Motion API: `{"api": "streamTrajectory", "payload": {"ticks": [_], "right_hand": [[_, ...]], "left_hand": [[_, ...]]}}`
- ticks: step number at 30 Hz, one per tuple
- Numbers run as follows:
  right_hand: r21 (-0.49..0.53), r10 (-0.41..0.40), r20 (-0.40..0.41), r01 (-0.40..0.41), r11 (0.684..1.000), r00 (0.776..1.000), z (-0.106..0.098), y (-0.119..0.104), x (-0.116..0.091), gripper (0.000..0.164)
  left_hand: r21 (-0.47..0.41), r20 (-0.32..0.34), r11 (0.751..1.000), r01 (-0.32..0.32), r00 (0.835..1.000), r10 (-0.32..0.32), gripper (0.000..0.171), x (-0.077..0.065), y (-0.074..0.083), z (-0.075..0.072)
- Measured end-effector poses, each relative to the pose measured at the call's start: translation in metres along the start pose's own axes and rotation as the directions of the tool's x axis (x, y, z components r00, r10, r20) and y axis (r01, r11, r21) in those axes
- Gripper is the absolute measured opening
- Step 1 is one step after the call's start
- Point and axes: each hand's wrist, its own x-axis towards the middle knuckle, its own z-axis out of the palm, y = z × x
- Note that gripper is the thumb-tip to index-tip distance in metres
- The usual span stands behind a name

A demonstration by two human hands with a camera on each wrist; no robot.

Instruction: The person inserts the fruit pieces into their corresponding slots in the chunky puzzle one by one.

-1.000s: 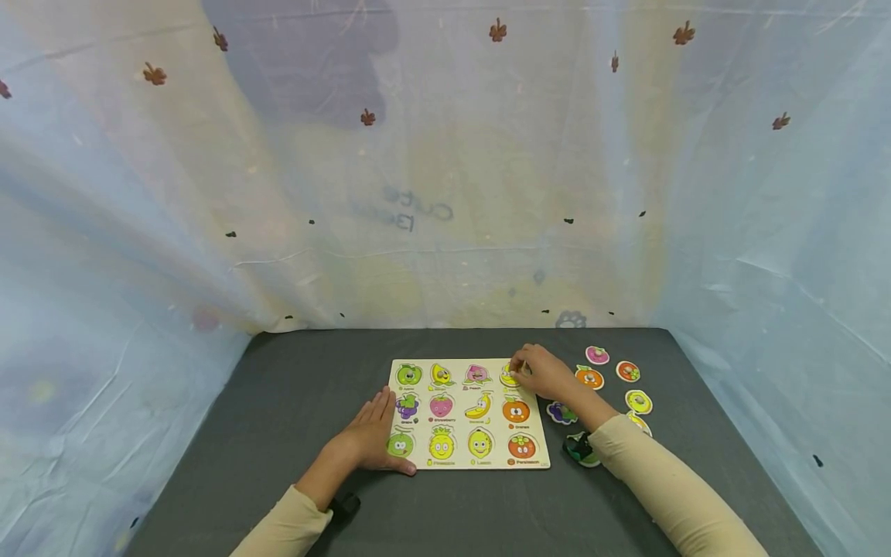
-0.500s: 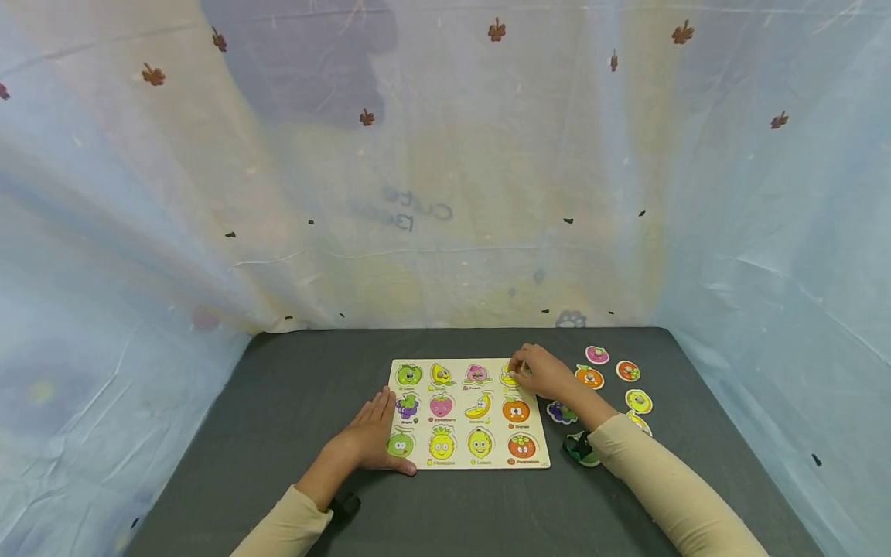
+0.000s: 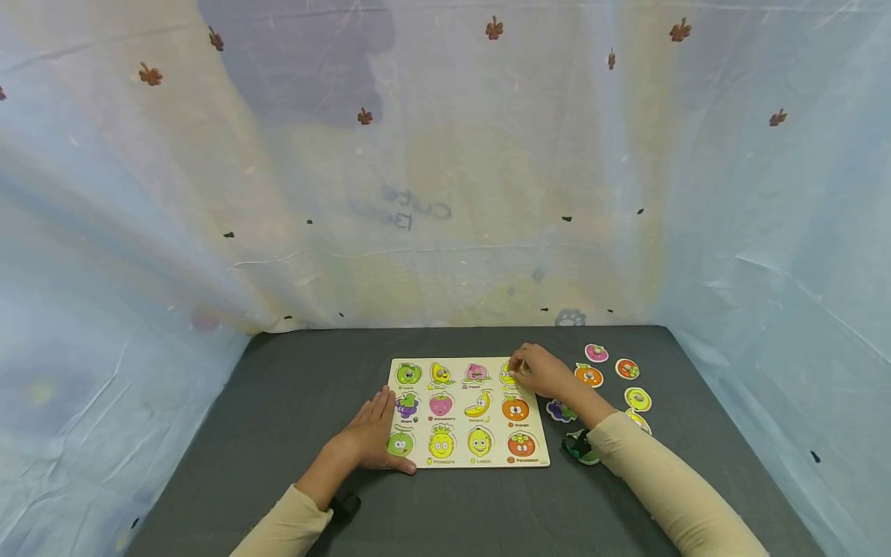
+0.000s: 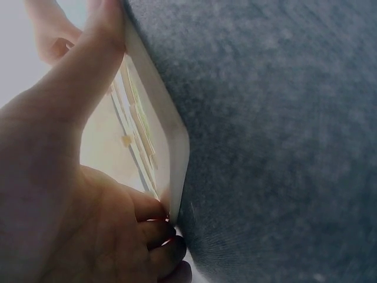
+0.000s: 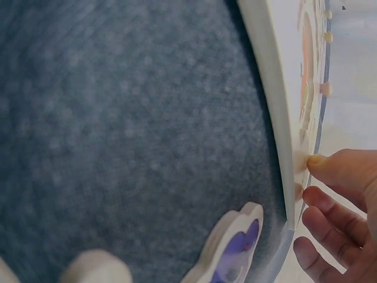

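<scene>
A pale wooden fruit puzzle board (image 3: 459, 363) lies flat on the dark table, with fruit pictures in rows. My left hand (image 3: 369, 433) rests along its left side, fingers straight up the edge and thumb by the lower left corner. In the left wrist view the thumb (image 4: 106, 50) lies along the board's side. At the top right corner my right hand (image 3: 539, 371) pinches a yellow fruit puzzle piece (image 3: 506, 374), which its fingers partly cover. The right wrist view shows thumb and fingers (image 5: 339, 168) close together at the board's surface; small knobs (image 5: 326, 89) stick up from other pieces.
Loose fruit pieces lie right of the board: a grape piece (image 3: 561, 411), an orange one (image 3: 588, 376), a pink one (image 3: 596, 353), a red one (image 3: 627, 369) and a yellow one (image 3: 638, 399). A green piece (image 3: 592, 458) sits partly under the right wrist strap. Patterned curtains (image 3: 445, 170) surround the table.
</scene>
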Motion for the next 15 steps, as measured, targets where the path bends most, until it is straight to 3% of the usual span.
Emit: {"api": "streamTrajectory", "payload": {"ticks": [8, 15], "right_hand": [[-0.037, 0.014, 0.0, -0.014, 0.999, 1.0, 0.0016, 0.0001, -0.0008, 0.006], [-0.051, 0.029, -0.013, -0.03, 0.998, 0.999, 0.0003, 0.0003, -0.0028, 0.01]], "left_hand": [[-0.029, -0.002, 1.0, -0.005, 1.0, 0.005, 0.15, -0.0016, 0.0016, -0.0019], [-0.002, 0.022, 1.0, 0.013, 1.0, -0.013, 0.147, -0.0041, 0.0068, -0.007]]}}
